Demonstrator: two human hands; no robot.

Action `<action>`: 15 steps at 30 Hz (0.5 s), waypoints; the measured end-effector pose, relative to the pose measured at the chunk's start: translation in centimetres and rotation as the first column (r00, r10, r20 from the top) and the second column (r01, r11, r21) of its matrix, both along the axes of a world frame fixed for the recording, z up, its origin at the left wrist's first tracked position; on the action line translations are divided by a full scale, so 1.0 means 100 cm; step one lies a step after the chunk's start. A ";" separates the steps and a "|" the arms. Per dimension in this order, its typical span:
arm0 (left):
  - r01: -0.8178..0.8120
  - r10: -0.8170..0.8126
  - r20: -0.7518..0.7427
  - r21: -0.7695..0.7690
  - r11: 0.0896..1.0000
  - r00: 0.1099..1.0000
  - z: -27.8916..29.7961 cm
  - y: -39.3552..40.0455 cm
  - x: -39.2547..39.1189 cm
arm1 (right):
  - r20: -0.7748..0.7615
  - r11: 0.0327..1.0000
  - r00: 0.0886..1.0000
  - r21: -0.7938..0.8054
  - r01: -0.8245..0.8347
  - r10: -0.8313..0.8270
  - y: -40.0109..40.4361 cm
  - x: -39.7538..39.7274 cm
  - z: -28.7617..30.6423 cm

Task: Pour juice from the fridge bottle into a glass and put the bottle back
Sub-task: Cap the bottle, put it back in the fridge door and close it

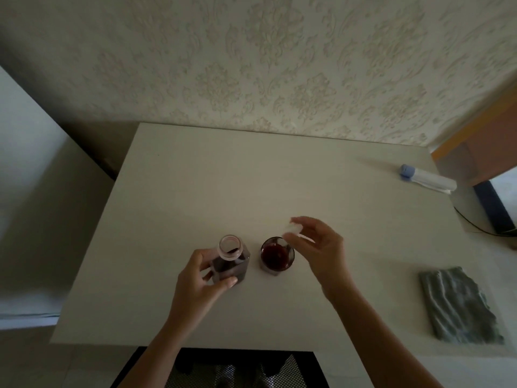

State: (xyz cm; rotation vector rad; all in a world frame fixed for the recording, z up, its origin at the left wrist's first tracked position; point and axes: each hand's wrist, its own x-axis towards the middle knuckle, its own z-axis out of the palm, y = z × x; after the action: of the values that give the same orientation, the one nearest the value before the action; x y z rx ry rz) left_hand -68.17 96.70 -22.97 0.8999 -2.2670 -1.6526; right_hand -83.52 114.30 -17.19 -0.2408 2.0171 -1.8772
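Observation:
A clear square bottle [233,261] of dark red juice stands upright on the white table [195,177], its mouth uncapped. My left hand [200,278] grips the bottle's lower body from the left. Just to its right stands a short glass [277,256] holding dark red juice. My right hand [319,250] hovers above and right of the glass, pinching a small white bottle cap [293,229] between thumb and fingers.
A grey folded cloth [458,305] lies at the table's right front. A white tube with a blue cap [426,178] lies at the back right. A wallpapered wall runs behind the table. A dark chair seat [223,368] sits below the front edge.

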 end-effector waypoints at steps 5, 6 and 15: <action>0.086 -0.089 -0.023 -0.096 0.992 0.996 0.009 0.002 0.005 | -0.038 0.967 0.972 -0.106 -0.233 0.230 -0.029 0.028 0.041; 0.100 -0.104 -0.026 -0.114 0.988 0.994 0.013 0.002 0.007 | -0.065 0.959 0.961 -0.073 -0.274 0.270 -0.031 0.032 0.043; 0.114 -0.130 -0.050 -0.243 0.963 0.990 0.046 -0.002 0.019 | -0.266 0.874 0.849 0.312 -0.373 0.457 -0.025 0.037 0.056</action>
State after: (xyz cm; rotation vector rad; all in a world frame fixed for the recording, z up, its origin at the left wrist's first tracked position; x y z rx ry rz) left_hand -66.24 96.52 -18.33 0.6528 -2.4529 -1.3880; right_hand -79.78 111.77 -11.62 -0.9051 2.1627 -1.3617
